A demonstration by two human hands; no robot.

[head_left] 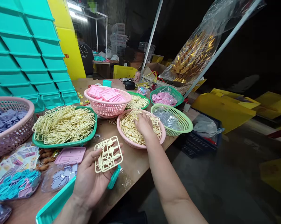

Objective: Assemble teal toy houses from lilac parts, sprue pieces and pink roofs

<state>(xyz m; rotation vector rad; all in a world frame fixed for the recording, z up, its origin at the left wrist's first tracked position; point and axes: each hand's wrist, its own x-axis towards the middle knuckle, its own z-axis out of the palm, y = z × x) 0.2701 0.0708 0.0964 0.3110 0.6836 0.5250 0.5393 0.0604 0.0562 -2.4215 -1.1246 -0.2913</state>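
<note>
My left hand holds a cream plastic parts frame flat against its palm, with a teal case underneath it. My right hand reaches into a pink basket full of small cream frames, its fingers down among the pieces. Whether it grips one is hidden. A green tray piled with larger cream frames sits to the left of that basket.
A pink basket of pink cases, green baskets of clear and pink bagged parts, and a pink basket of grey parts crowd the wooden table. Teal trays stack at left. A person stands far back.
</note>
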